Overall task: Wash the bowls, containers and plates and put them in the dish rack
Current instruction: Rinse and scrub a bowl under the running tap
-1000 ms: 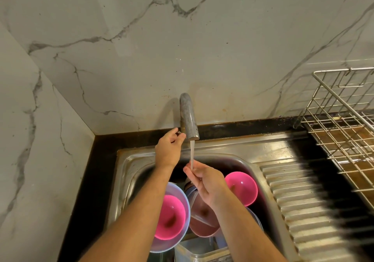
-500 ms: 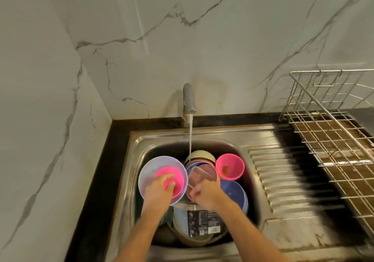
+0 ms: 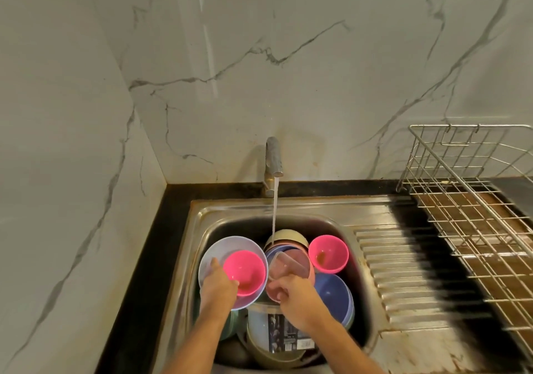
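We have only just begun. The sink (image 3: 202, 217) is full of dirty dishes, and water runs from the tap (image 3: 273, 160). Our left hand (image 3: 217, 285) holds the rim of the pale plate (image 3: 219, 246), with the thumb on the pink bowl (image 3: 245, 269) that sits in it. Our right hand (image 3: 294, 294) pinches the near edge of a clear container (image 3: 284, 265) in the middle. More bowls wait beside it. Far to the right, the dish rack (image 3: 473, 229) has nothing in it yet, so all the washing is left.

left hand (image 3: 217, 288) gripping, right hand (image 3: 294, 294) pinching (fingers curled)
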